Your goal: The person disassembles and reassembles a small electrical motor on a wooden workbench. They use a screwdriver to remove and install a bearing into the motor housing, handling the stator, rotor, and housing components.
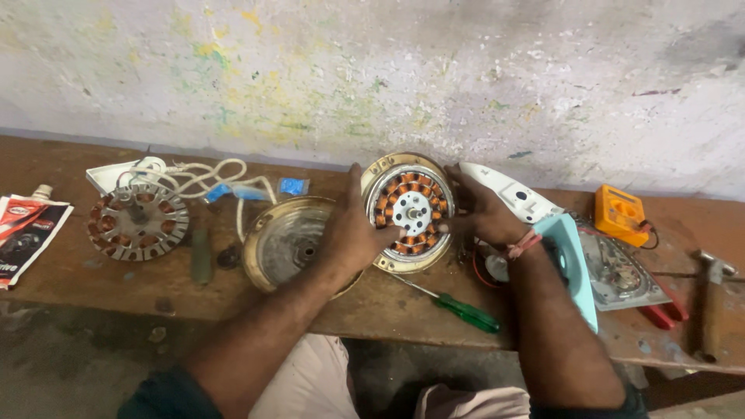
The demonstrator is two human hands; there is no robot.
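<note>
A round fan motor (410,211) with copper windings, a white hub and a brass-coloured rim stands tilted up on the wooden bench (93,283). My left hand (351,233) grips its left rim, thumb up along the edge. My right hand (479,209) holds its right rim; a red thread circles that wrist. Just left of the motor lies a brass-coloured round cover (289,240), dish side up, partly hidden by my left hand.
A bare stator (138,221) lies at left by white cord (198,180) and a red tube package (27,233). A green-handled screwdriver (458,306) lies below the motor. A pale blue iron (570,260), an orange meter (619,213), red pliers (666,314) and a hammer (710,302) lie at right.
</note>
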